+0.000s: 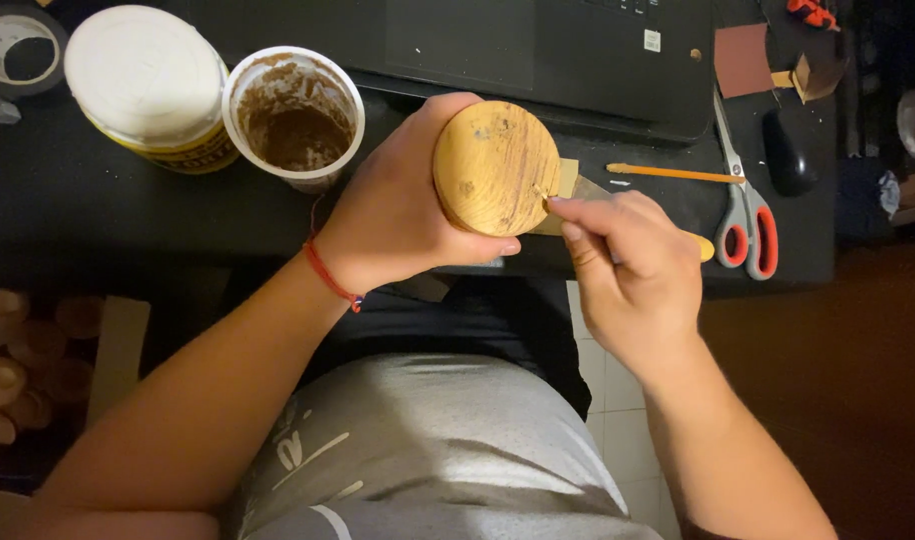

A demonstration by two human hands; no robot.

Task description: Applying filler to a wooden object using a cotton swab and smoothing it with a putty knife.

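Note:
My left hand point(393, 215) grips a round wooden piece point(496, 165) and holds it up with its flat circular face toward me. A red cord is tied round that wrist. My right hand point(633, 270) pinches a small tool with a yellow handle point(703, 246); its tip touches the right edge of the wooden face, where a small crack or gap shows. A scrap of tan sandpaper point(570, 178) lies just behind the wood.
An open cup of brown paste point(296, 122) and a white-lidded tub point(146, 80) stand at the back left on the dark desk point(98, 200). A closed laptop point(538, 45), a pencil point(673, 173), orange-handled scissors point(746, 215) and a roll of tape point(18, 45) lie around.

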